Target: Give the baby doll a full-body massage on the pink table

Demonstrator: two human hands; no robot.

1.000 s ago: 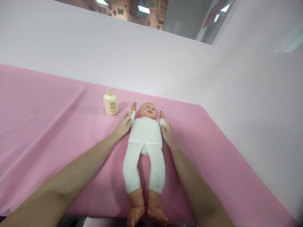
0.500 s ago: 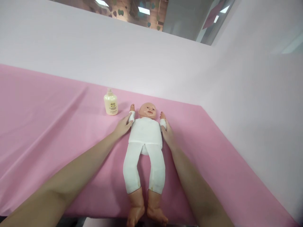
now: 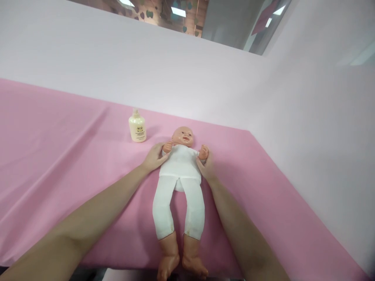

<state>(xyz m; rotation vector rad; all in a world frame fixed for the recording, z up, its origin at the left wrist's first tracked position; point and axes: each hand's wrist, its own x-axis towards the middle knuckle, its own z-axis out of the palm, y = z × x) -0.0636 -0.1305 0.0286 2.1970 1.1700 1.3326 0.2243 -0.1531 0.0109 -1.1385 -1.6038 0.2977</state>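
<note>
A baby doll (image 3: 180, 183) in white clothes lies on its back on the pink sheet (image 3: 58, 156), head away from me and bare feet at the near edge. My left hand (image 3: 154, 158) grips the doll's arm on the left side, the small fist bent up over its chest. On the other side, my right hand (image 3: 206, 166) holds the doll's other arm, its fist lifted beside the chin. Both my forearms stretch along the doll's sides.
A cream lotion bottle (image 3: 137, 127) stands upright on the sheet just left of the doll's head. A pale wall (image 3: 175, 78) rises behind the sheet and along the right. The sheet's near edge runs under the doll's feet.
Both doll arms, earlier raised beside the head, have been folded inward toward the chest. My hands moved in closer to the torso with them.
</note>
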